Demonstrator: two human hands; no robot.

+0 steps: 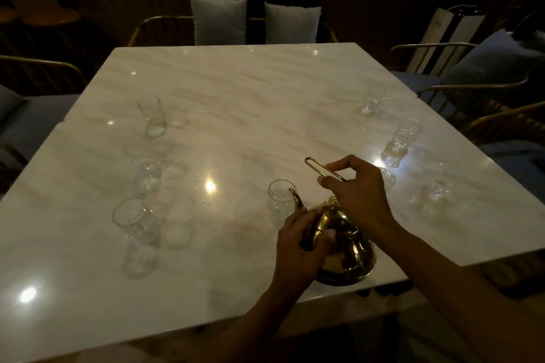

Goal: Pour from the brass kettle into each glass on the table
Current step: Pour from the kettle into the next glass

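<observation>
The brass kettle (348, 247) is tilted near the table's front edge, its spout over the rim of a clear glass (278, 206). My right hand (356, 188) pinches the kettle's thin wire handle (321, 169). My left hand (300, 242) grips the kettle's body below the spout. More clear glasses stand in a line on the left, among them a far one (153, 118), a middle one (147, 175) and a near one (137, 221). Others stand on the right, such as a far one (371, 103) and a nearer one (396, 147).
The white marble table (250, 91) reflects bright ceiling lights. Chairs with gold frames ring it; two grey cushions (218, 19) sit on the far ones. A person's sleeve (495, 53) shows at the far right. The room is dim.
</observation>
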